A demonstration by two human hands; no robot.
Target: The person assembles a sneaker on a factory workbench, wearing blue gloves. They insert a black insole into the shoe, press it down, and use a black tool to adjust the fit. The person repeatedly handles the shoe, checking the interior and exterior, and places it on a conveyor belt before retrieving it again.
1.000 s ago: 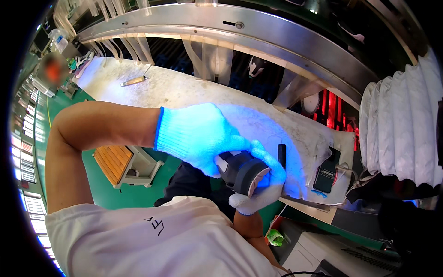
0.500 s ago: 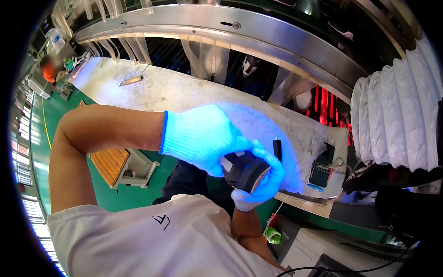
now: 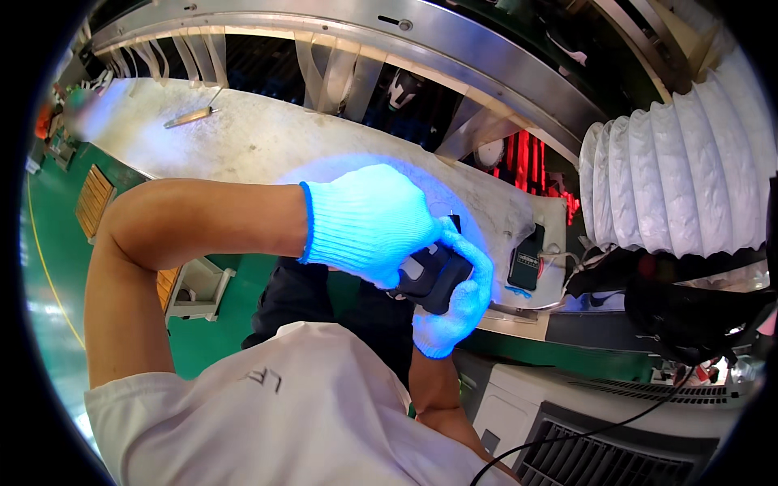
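Gloves (image 3: 344,219), pale knit under strong blue light, cover both of the person's hands, which meet around a dark shoe (image 3: 433,279) with grey patches. The shoe is held in front of the body, by the near edge of the whitish tabletop (image 3: 267,134). The left hand (image 3: 377,215) comes over it from the left, its fingers curled onto that side, though the back of the glove hides most of their contact. The right hand (image 3: 458,304) grasps it from the other side, fingers bent around the far end and palm beneath.

Just beyond the right hand's fingers lies a black object (image 3: 455,220), mostly hidden; a small shift of that hand could knock it or snag the knit. A black phone (image 3: 528,257) rests farther right, and a wooden-handled tool (image 3: 190,118) well apart on the left.

The shoe might twist or slip if the knit slides on its surface or one hand loosens before the other is firm; with the tabletop's edge so near, it could then fall to the floor (image 3: 231,279). The blue glare may also mask small flaws.
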